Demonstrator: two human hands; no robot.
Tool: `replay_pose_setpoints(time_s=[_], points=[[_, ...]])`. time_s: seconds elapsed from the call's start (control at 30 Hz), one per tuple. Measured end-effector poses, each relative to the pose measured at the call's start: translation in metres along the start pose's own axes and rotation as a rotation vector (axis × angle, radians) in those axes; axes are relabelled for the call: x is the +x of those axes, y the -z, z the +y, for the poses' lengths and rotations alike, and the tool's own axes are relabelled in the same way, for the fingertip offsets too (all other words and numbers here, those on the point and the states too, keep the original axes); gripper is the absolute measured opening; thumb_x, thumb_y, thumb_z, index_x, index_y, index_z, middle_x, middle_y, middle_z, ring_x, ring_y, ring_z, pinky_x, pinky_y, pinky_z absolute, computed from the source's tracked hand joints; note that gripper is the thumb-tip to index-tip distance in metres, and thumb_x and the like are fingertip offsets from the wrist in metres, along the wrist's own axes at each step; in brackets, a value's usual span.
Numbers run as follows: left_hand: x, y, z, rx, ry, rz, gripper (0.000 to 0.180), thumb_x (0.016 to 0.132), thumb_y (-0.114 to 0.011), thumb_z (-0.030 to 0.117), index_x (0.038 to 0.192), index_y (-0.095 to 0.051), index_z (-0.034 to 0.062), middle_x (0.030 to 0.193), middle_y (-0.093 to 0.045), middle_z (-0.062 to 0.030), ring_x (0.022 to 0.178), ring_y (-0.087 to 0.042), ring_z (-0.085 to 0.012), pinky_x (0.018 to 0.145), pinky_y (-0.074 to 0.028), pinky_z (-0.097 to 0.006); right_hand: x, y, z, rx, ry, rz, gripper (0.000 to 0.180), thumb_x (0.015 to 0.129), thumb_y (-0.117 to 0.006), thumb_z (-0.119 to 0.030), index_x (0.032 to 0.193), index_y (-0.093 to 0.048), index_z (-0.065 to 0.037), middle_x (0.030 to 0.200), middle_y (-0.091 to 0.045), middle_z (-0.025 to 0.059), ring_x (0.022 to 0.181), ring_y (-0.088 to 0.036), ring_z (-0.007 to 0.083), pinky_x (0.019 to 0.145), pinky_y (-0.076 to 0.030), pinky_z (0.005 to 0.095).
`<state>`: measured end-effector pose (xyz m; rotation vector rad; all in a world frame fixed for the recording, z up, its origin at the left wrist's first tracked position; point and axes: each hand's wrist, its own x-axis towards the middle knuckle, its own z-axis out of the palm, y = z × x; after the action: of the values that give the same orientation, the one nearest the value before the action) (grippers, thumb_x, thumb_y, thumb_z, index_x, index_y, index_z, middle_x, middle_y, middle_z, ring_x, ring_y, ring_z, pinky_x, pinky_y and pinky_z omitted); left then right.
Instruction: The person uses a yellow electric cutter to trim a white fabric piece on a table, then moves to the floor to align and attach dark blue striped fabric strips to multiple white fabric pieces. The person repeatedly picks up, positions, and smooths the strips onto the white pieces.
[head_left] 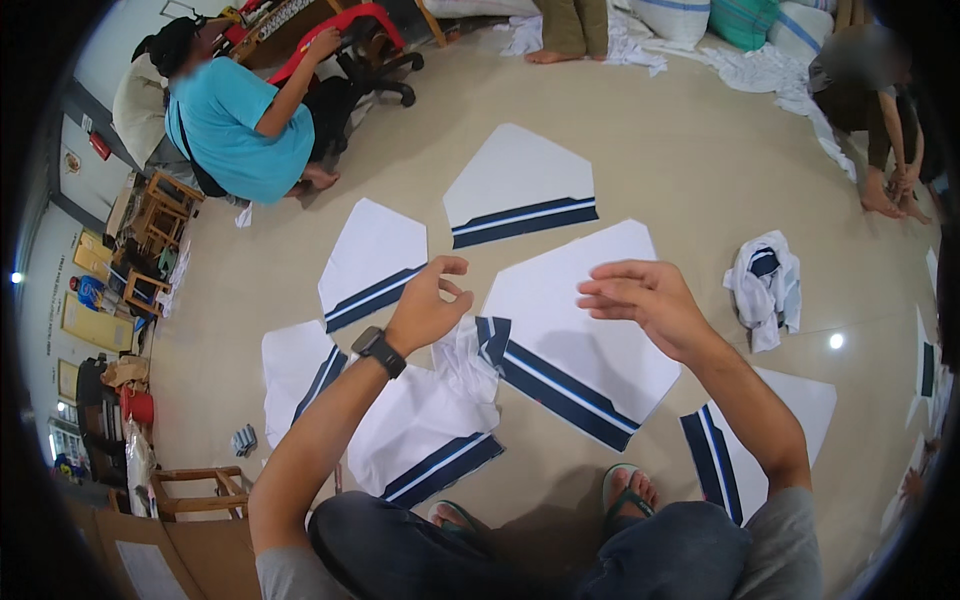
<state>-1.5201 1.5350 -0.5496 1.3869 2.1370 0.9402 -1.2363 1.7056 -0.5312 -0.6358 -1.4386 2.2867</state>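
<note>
My left hand (432, 302), with a dark watch (378, 352) on its wrist, hovers with curved fingers apart and nothing between them. Just below it lies a crumpled white cloth (462, 358) with a navy striped end (493, 340). My right hand (640, 302) is also empty, its fingers stretched out above a large white fabric panel (590, 290) with a navy, blue and white striped band (565, 392). Overlapping the crumpled cloth, a rumpled white panel (400, 425) with the same kind of band lies nearer my feet.
Similar banded panels lie around: one ahead (520, 170), two at left (375, 245) and one at right (795, 400). A bundled white cloth (765, 290) rests farther right. People sit on the floor at far left (240, 125) and far right (880, 120). A wooden stool (200, 490) stands lower left.
</note>
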Motion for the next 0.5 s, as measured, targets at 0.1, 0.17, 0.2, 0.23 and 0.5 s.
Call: replay_pose_setpoints(time_s=[0.1,0.17,0.2,0.23,0.5], points=[[-0.003,-0.025,-0.084,0.238,0.115,-0.27,0.036,0.079,-0.072,0.014,0.111,-0.062,0.0025,0.121,-0.063,-0.0162,0.089,-0.067,-0.0266,0.08,-0.054,-0.035,-0.005,0.032,0.061,0.022,-0.13,0.053,0.029,0.096,-0.06,-0.011,0.116,-0.06,0.01,0.11,-0.069,0.0212,0.096,-0.07,0.0267,0.084,-0.056,0.0337],[-0.013,-0.065,-0.136,0.285,0.049,-0.385,0.032,0.078,-0.075,0.018,0.103,-0.064,0.0024,0.112,-0.064,-0.0166,0.09,-0.066,-0.0299,0.082,-0.053,-0.037,-0.014,0.049,0.1,0.037,-0.206,0.091,0.025,0.095,-0.059,-0.011,0.113,-0.063,0.007,0.107,-0.07,0.0194,0.092,-0.07,0.0247,0.08,-0.055,0.032],[-0.026,-0.087,-0.153,0.338,-0.059,-0.331,0.03,0.078,-0.076,0.019,0.101,-0.065,0.0029,0.106,-0.065,-0.0137,0.087,-0.066,-0.0279,0.08,-0.053,-0.036,-0.02,0.053,0.12,0.047,-0.245,0.109,0.024,0.095,-0.059,-0.011,0.111,-0.064,0.006,0.106,-0.07,0.0186,0.09,-0.07,0.0237,0.078,-0.055,0.0312],[-0.035,-0.107,-0.162,0.388,-0.174,-0.283,0.029,0.079,-0.077,0.021,0.099,-0.066,0.0034,0.101,-0.065,-0.0109,0.084,-0.066,-0.0258,0.078,-0.054,-0.036,-0.026,0.058,0.135,0.06,-0.282,0.133,0.022,0.095,-0.059,-0.01,0.11,-0.065,0.004,0.105,-0.07,0.0178,0.089,-0.07,0.0227,0.077,-0.054,0.0303],[-0.066,-0.113,-0.13,0.074,0.239,-0.198,0.014,0.09,-0.068,0.012,0.099,-0.063,0.0023,0.098,-0.068,-0.0143,0.086,-0.068,-0.0238,0.078,-0.054,-0.034,-0.052,0.081,0.19,-0.096,-0.348,0.19,0.017,0.092,-0.06,-0.006,0.104,-0.066,0.004,0.094,-0.073,0.0132,0.082,-0.068,0.0169,0.074,-0.053,0.0273]])
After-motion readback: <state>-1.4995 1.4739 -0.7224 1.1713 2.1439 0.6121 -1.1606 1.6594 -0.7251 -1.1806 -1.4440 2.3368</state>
